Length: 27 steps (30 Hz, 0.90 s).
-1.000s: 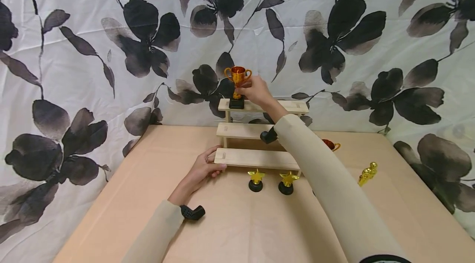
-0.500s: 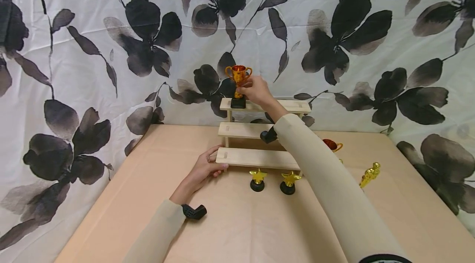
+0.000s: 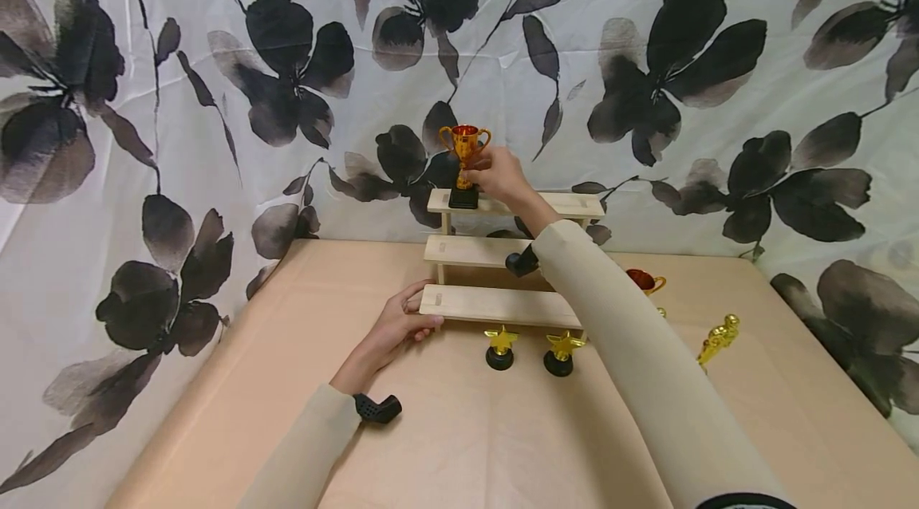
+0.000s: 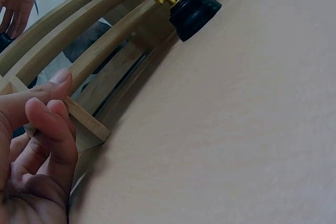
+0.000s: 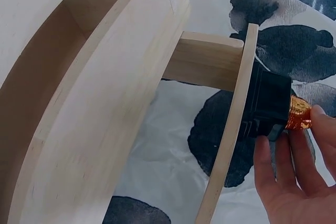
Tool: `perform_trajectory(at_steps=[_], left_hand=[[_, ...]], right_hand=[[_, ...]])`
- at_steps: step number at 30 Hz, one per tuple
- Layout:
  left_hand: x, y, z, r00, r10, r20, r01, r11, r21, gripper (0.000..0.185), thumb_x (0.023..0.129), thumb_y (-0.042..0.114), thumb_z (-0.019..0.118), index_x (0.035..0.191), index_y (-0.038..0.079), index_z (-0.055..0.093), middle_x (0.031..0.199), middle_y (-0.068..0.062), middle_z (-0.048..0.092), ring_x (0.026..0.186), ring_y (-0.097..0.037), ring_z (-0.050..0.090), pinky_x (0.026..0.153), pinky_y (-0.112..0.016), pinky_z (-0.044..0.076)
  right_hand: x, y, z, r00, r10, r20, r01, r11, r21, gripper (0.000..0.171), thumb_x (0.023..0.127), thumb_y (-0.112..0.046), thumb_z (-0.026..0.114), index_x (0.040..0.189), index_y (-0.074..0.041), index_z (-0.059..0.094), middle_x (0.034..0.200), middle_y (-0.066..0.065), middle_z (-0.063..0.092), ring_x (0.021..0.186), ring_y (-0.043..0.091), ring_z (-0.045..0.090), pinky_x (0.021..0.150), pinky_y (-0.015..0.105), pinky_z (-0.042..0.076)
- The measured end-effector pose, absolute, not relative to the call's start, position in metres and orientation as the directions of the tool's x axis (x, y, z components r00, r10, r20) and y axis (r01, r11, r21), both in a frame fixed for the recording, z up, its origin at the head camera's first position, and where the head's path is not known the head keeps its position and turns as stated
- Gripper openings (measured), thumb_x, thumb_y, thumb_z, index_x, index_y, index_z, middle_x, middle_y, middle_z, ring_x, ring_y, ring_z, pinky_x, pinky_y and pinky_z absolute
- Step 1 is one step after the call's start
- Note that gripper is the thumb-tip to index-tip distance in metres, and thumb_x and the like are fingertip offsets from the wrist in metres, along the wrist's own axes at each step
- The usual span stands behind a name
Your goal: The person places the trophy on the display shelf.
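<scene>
A three-tier wooden display stand (image 3: 495,303) stands at the back of the table. My left hand (image 3: 391,329) holds the left end of its lowest tier, thumb at the front edge; in the left wrist view the fingers (image 4: 60,145) curl at that corner. At the left end of the top tier, an orange-gold trophy cup (image 3: 465,144) is upright. My right hand (image 3: 502,174) pinches its stem from the right. The right wrist view shows its black square base (image 5: 270,100) against the top board. Two gold star trophies (image 3: 500,345) with round black bases stand before the stand.
To the right lie a red-and-gold cup (image 3: 644,280) and a gold figure trophy (image 3: 718,337), partly hidden behind my right sleeve (image 3: 632,349). A floral cloth (image 3: 538,78) hangs directly behind the stand and along both sides of the table (image 3: 445,445).
The head view has shifted slightly, so the stand and hands appear a little further right. Both hands keep their holds, and the cup stays at the top tier's left end.
</scene>
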State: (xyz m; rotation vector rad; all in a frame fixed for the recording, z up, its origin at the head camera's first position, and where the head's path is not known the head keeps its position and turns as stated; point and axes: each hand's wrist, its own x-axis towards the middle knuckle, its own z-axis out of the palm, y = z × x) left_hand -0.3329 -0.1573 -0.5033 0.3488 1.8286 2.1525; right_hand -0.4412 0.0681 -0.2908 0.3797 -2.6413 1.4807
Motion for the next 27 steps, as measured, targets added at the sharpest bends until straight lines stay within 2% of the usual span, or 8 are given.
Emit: perform_trajectory(at_steps=[6,10,14,20,27], left_hand=[[-0.335,-0.153,-0.5,-0.928,0.372,0.003,-0.053,-0.141,0.989,0.09,0.087,-0.005,0.077,0.162,0.007,0.028,0.097,-0.003,0.073,0.062,-0.008,0.055,0.053,-0.018,0.045],[-0.336,-0.152,-0.499,-0.934,0.356,0.003,-0.05,-0.14,0.989,0.089,0.087,-0.005,0.077,0.162,0.006,0.029,0.098,-0.004,0.073,0.061,-0.009,0.054,0.053,-0.018,0.044],[-0.337,-0.151,-0.5,-0.934,0.356,-0.01,-0.064,-0.138,0.988,0.088,0.088,-0.005,0.076,0.161,0.007,0.029,0.095,-0.004,0.073,0.061,-0.009,0.055,0.053,-0.018,0.044],[-0.336,-0.152,-0.501,-0.932,0.361,-0.014,-0.073,-0.15,0.986,0.09,0.087,-0.006,0.076,0.162,0.008,0.029,0.094,-0.004,0.074,0.06,-0.008,0.056,0.053,-0.018,0.045],[-0.334,-0.152,-0.502,-0.935,0.354,-0.017,-0.07,-0.137,0.988,0.087,0.088,-0.004,0.077,0.161,0.01,0.031,0.097,-0.004,0.073,0.061,-0.008,0.056,0.053,-0.018,0.045]], right_hand=[[-0.445,0.075,-0.292,-0.958,-0.195,0.21,-0.284,0.539,-0.793,0.029,0.099,-0.016,0.071,0.125,-0.002,0.07,0.128,0.016,0.07,0.116,0.03,0.066,0.098,0.043,0.056],[-0.447,0.081,-0.29,-0.958,-0.202,0.205,-0.284,0.54,-0.792,0.037,0.096,-0.021,0.075,0.129,-0.003,0.068,0.13,0.015,0.069,0.121,0.03,0.063,0.102,0.043,0.053],[-0.441,0.092,-0.285,-0.96,-0.198,0.198,-0.276,0.538,-0.797,0.049,0.095,-0.024,0.076,0.137,-0.004,0.061,0.136,0.015,0.066,0.126,0.031,0.061,0.107,0.046,0.051],[-0.422,0.113,-0.275,-0.967,-0.191,0.169,-0.246,0.525,-0.815,0.063,0.095,-0.028,0.076,0.147,-0.003,0.05,0.141,0.018,0.061,0.128,0.033,0.06,0.105,0.047,0.054],[-0.4,0.143,-0.252,-0.974,-0.136,0.18,-0.222,0.426,-0.877,0.077,0.097,-0.026,0.074,0.158,-0.005,0.032,0.144,0.021,0.057,0.128,0.035,0.061,0.107,0.047,0.054]])
